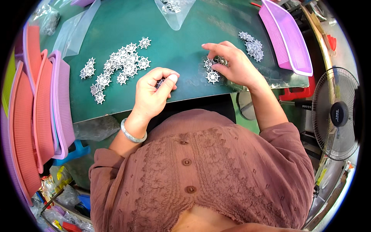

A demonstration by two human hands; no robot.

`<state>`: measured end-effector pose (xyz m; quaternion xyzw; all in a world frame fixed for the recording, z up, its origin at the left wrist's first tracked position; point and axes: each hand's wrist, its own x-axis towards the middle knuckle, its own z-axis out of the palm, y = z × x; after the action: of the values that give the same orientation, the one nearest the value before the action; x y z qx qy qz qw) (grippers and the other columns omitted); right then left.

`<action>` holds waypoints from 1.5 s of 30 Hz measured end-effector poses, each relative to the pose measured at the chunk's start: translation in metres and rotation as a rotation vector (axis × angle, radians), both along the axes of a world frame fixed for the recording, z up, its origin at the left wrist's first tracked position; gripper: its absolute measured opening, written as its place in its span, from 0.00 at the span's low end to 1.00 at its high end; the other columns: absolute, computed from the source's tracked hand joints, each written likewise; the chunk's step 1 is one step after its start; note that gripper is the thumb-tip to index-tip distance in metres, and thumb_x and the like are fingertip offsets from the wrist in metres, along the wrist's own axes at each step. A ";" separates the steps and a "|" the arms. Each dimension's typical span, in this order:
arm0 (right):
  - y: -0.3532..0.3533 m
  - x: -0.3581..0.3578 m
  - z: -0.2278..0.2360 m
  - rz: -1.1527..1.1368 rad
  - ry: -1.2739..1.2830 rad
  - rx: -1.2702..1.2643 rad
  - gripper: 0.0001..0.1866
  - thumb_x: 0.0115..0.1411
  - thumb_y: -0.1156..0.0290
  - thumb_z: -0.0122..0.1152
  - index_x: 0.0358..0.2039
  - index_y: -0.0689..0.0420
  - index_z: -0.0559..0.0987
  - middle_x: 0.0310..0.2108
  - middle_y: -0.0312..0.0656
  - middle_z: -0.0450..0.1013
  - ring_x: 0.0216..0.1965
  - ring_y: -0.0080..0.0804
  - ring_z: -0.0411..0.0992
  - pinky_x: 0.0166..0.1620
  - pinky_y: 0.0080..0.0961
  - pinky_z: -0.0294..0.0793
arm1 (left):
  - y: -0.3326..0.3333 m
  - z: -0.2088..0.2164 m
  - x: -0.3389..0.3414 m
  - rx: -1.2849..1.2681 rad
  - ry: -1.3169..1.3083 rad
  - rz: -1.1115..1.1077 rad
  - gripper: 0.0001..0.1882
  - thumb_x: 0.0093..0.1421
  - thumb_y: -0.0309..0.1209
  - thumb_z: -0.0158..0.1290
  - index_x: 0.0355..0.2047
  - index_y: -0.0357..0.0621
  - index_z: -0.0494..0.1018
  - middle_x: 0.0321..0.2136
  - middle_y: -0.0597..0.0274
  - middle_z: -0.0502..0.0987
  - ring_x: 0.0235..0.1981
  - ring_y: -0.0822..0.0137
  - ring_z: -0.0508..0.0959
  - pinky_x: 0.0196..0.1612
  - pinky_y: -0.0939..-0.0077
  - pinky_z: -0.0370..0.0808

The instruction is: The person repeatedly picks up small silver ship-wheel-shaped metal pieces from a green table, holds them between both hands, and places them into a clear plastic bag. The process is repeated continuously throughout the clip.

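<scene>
Left hand (152,92), mid-frame, has its fingers pinched shut on a small silver wheel charm (160,82). Right hand (232,63), upper right of centre, rests with fingers spread apart on a few more charms (213,69) on the green table (177,34).

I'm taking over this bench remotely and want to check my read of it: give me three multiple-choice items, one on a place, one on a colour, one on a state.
1. Where does the largest spread of silver wheel-shaped charms lie?
A. left of the left hand
B. inside the purple tray
C. on the fan

2. What colour is the table top?
A. white
B. dark green
C. yellow

3. What is the left hand doing?
A. lying flat and empty
B. pinching one charm between thumb and fingers
C. gripping a tray

Key: 1 A, the spread sits left of that hand; 2 B, the bare surface is dark green; 3 B, a charm shows inside the curled fingers, while the right hand rests on other charms.
</scene>
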<state>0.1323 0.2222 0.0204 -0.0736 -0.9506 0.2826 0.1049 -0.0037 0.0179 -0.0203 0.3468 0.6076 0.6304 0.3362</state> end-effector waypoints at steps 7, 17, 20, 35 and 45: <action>-0.009 -0.007 -0.006 -0.041 0.149 -0.550 0.27 0.48 0.86 0.52 0.51 0.57 0.68 0.26 0.33 0.68 0.29 0.19 0.66 0.38 0.18 0.67 | 0.007 0.011 0.004 -0.100 -0.066 0.029 0.07 0.58 0.27 0.49 0.35 0.38 0.72 0.26 0.66 0.72 0.25 0.79 0.71 0.23 0.88 0.66; -0.038 -0.029 -0.001 0.055 0.301 -0.740 0.22 0.52 0.84 0.52 0.49 0.58 0.69 0.30 0.37 0.73 0.32 0.21 0.70 0.39 0.19 0.70 | 0.016 0.016 0.008 -0.111 -0.309 -0.036 0.04 0.57 0.26 0.49 0.31 0.39 0.70 0.22 0.65 0.73 0.20 0.78 0.71 0.18 0.88 0.65; -0.039 -0.032 -0.011 -0.004 0.329 -0.827 0.20 0.53 0.83 0.52 0.49 0.60 0.69 0.32 0.38 0.73 0.34 0.21 0.70 0.40 0.18 0.70 | 0.014 0.016 0.007 -0.080 -0.427 -0.008 0.04 0.57 0.27 0.49 0.31 0.40 0.69 0.22 0.64 0.74 0.20 0.76 0.72 0.18 0.87 0.65; -0.054 -0.027 -0.018 -0.074 0.299 -1.032 0.20 0.53 0.79 0.56 0.48 0.63 0.68 0.30 0.36 0.73 0.33 0.17 0.69 0.39 0.15 0.68 | 0.010 0.014 0.001 0.089 -0.745 0.049 0.05 0.59 0.27 0.47 0.32 0.38 0.68 0.25 0.60 0.74 0.22 0.72 0.74 0.18 0.83 0.67; -0.056 -0.026 -0.019 -0.084 0.348 -0.983 0.20 0.53 0.80 0.56 0.48 0.63 0.68 0.29 0.35 0.72 0.32 0.16 0.68 0.37 0.14 0.68 | 0.007 0.013 0.004 0.069 -0.669 0.030 0.03 0.59 0.28 0.48 0.32 0.43 0.69 0.24 0.63 0.74 0.22 0.73 0.73 0.19 0.84 0.66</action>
<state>0.1059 0.1663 0.0009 -0.1044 -0.6703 0.6992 0.2257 0.0000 0.0249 -0.0069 0.1229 0.4468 0.7344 0.4959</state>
